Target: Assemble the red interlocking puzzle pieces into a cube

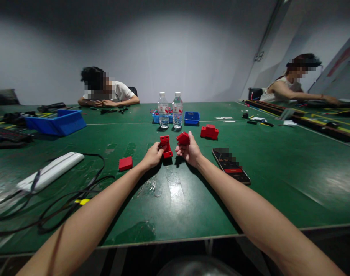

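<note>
My left hand (pixel 152 155) is closed on a red plastic part with holes (pixel 165 146), held upright just above the green table (pixel 192 191). My right hand (pixel 190 151) is closed on a second red plastic part (pixel 183 138), a short gap to the right of the first. A flat red piece (pixel 125 163) lies on the table left of my left hand. Another red block (pixel 209 132) sits behind and to the right of my right hand. A phone (pixel 230 165) lies face up close to my right forearm.
Two water bottles (pixel 170 110) stand behind the hands, with small blue bins (pixel 191 118) beside them. A large blue tray (pixel 56 122) is at far left. A white device (pixel 50 171) with black cables (pixel 62 203) lies near left. Two people sit at the far side.
</note>
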The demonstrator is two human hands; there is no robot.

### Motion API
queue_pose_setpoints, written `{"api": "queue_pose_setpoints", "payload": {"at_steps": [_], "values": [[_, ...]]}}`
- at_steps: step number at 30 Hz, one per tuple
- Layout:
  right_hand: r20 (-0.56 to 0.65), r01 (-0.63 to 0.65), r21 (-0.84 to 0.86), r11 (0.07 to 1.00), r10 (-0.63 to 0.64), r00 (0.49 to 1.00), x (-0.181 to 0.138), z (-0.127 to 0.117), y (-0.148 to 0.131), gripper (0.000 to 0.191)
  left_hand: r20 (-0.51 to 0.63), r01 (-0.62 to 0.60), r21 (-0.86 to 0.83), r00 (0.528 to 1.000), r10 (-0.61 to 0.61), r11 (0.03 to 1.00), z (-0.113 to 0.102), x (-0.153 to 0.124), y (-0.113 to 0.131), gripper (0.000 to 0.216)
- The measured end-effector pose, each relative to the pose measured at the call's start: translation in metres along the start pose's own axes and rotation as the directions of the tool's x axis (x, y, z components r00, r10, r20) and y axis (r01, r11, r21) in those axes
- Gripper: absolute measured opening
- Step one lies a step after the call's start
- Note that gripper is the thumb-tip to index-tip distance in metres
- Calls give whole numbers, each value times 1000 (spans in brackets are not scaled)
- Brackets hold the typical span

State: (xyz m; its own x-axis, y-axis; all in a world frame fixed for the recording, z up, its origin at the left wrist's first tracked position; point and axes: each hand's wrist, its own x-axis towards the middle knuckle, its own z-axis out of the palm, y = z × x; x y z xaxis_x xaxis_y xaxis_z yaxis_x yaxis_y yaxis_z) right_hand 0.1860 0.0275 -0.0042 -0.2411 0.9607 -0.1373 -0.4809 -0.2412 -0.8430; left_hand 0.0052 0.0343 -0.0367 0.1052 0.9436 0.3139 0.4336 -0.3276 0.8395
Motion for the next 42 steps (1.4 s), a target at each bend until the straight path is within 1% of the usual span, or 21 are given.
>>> {"api": "queue_pose_setpoints", "payload": {"at_steps": [7, 12, 15, 17, 19, 20, 23, 27, 31, 33, 35, 37, 39, 40, 42], "values": [[-5, -40, 49, 998, 40, 999, 1, -1, -1, 70, 14, 11, 8, 1000, -11, 1000, 0, 0, -1, 23], [-3, -32, 85, 996, 33, 999, 1, 0, -1, 65, 2, 19, 10, 1000, -19, 1000, -1, -1, 1, 23], [-11, -16, 68, 998, 17, 1000, 2, 0, 0, 58, 10, 10, -6, 1000, -10, 1000, -1, -1, 1, 23], [-25, 33, 32, 999, -32, 999, 3, 0, 2, 47, 12, 1, 22, 1000, -1, 1000, -1, 0, 0, 24], [-7, 102, -11, 995, -102, 995, 4, 0, 5, 36, 11, -5, 51, 1000, 5, 999, -1, 0, -1, 26], [11, 138, -29, 990, -137, 990, 4, 0, 7, 35, 13, -7, 55, 1000, 6, 998, -1, 0, -2, 26], [62, 218, -67, 974, -214, 975, 3, 1, 11, 38, 21, 1, 13, 1000, -2, 1000, -1, 0, -2, 26], [92, 286, -132, 949, -275, 957, 2, 2, 13, 42, 19, 33, -44, 999, -33, 998, -1, -1, -1, 25], [116, 360, -230, 904, -342, 933, -2, 2, 12, 45, 1, 32, -16, 999, -32, 999, -1, -1, 0, 25], [127, 412, -316, 855, -392, 911, -3, 3, 12, 42, -14, 36, 5, 999, -36, 999, 0, -1, 1, 24], [129, 484, -426, 764, -479, 868, -5, 3, 13, 37, -35, 50, 18, 998, -49, 999, 1, -2, 1, 23], [162, 562, -554, 614, -582, 797, -8, 3, 13, 33, -53, 64, 31, 997, -62, 997, 1, -2, 3, 22], [240, 616, -653, 441, -651, 720, -11, 4, 13, 32, -63, 70, 60, 996, -66, 996, 1, -3, 6, 22], [285, 633, -682, 367, -664, 691, -13, 4, 13, 32, -67, 70, 80, 996, -65, 994, 1, -4, 8, 22], [357, 653, -712, 257, -670, 652, -16, 5, 14, 34, -73, 68, 120, 996, -59, 990, 1, -5, 11, 21]]}}
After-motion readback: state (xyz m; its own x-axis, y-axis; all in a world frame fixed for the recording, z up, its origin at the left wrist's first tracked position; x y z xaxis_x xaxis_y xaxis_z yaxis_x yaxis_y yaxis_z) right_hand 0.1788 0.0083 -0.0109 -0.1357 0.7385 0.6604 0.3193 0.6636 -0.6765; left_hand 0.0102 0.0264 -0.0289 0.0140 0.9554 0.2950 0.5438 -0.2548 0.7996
